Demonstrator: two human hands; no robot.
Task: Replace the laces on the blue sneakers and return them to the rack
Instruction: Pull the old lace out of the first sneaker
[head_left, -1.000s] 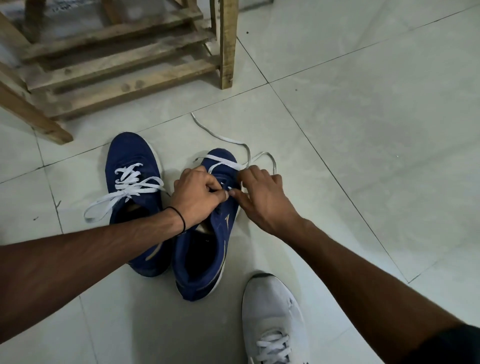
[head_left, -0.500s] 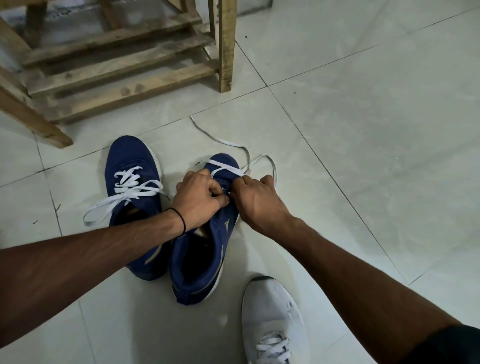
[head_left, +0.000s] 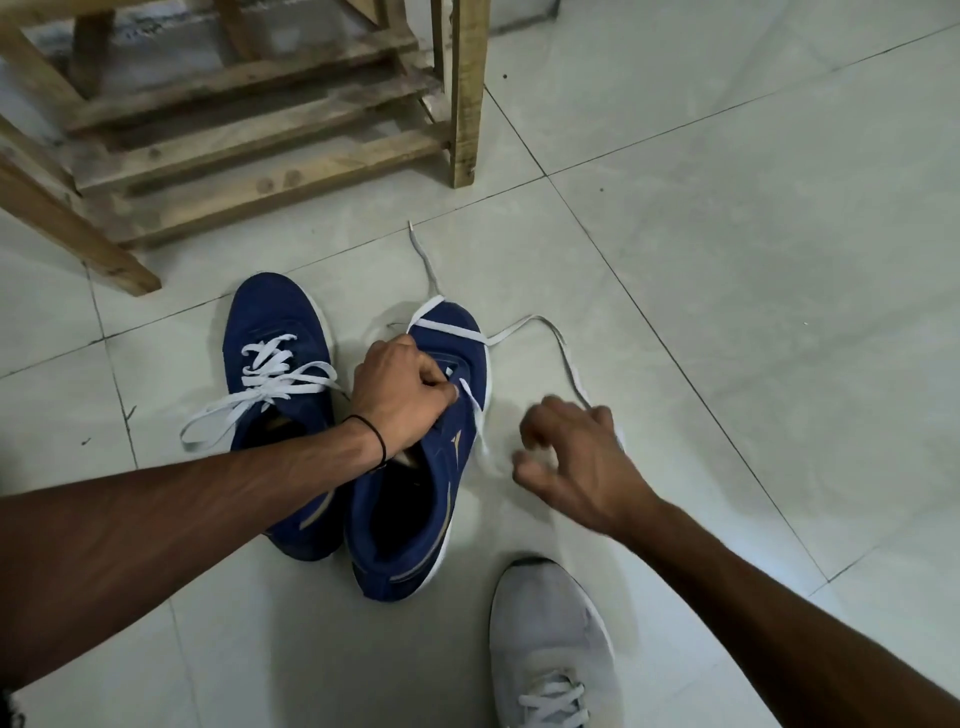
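My blurred right hand (head_left: 576, 462), fingers curled, hangs just right of the half-laced navy blue sneaker (head_left: 460, 421), nearest its loose flat white lace (head_left: 566, 353), pinching it or not I cannot tell, while my left hand (head_left: 400, 395) grips the eyelet flap, toe pointing away over pale floor tiles (head_left: 727, 312) towards the slatted wooden rack (head_left: 260, 150).

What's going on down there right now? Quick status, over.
Left hand grips half-laced sneaker at its eyelets. Right hand blurred beside trailing lace, grip unclear. Other sneaker laced, untied. Rack ahead; only lace between.
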